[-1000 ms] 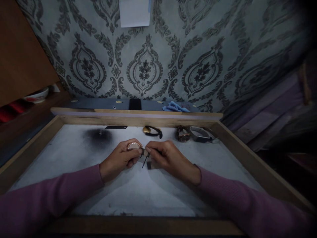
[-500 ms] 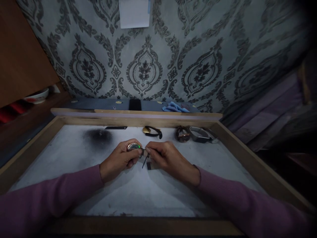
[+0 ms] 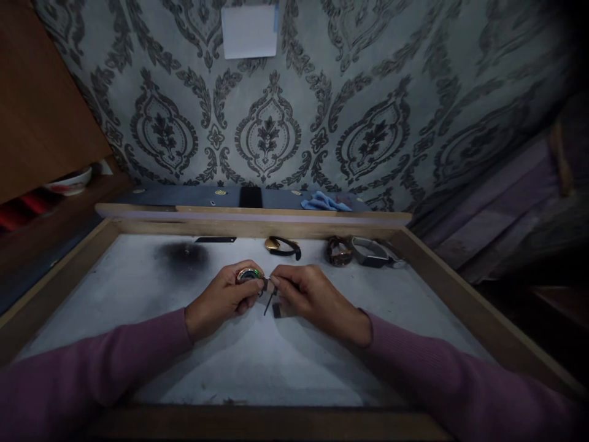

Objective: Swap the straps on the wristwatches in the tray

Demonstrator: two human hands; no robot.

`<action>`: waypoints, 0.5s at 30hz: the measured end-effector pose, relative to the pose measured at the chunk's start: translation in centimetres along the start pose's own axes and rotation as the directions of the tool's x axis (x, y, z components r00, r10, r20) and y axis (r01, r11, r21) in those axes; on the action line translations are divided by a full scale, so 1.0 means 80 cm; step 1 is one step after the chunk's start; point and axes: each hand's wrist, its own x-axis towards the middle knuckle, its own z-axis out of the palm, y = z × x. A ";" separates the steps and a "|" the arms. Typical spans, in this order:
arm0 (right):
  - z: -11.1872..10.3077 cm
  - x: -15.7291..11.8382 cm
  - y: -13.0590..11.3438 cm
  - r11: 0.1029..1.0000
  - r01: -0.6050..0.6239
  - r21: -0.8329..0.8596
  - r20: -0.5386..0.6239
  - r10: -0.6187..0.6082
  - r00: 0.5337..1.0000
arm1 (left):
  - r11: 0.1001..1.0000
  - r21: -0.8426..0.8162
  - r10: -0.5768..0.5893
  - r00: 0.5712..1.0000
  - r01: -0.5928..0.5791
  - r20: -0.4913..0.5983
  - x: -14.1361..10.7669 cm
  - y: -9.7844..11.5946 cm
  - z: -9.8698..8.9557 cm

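Working mid-job, it seems: L hand (image 3: pixel 225 291), curled nearly closed, grips a round, gold-rimmed watch (image 3: pixel 248 275) above a shallow wooden tray w/ whitish base (image 3: pixel 239 228); R hand (image 3: pixel 310 294), thumb & fingertips together, pinches what looks like its dark strap (image 3: pixel 267 285), detail too small. Watch not set down yet, so prob. unfinished; whether the gold, black-strapped watch (image 3: pixel 283 247) nr back wall is done, can't tell.

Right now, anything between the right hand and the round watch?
Only the thumb of the left hand, lying along the near edge of the round watch, its tip close to the fingertips of the right hand. Details between them are too small to tell.
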 end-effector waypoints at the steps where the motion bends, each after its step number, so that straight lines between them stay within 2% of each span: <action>1: 0.000 0.000 -0.001 1.000 -0.002 0.005 -0.001 0.002 1.000 | 1.000 -0.004 -0.001 1.000 0.001 0.003 0.000 0.000 0.000; 15: 0.001 0.000 0.002 0.999 -0.013 0.039 -0.006 0.014 1.000 | 0.998 -0.056 -0.024 1.000 0.024 0.000 0.000 0.004 0.001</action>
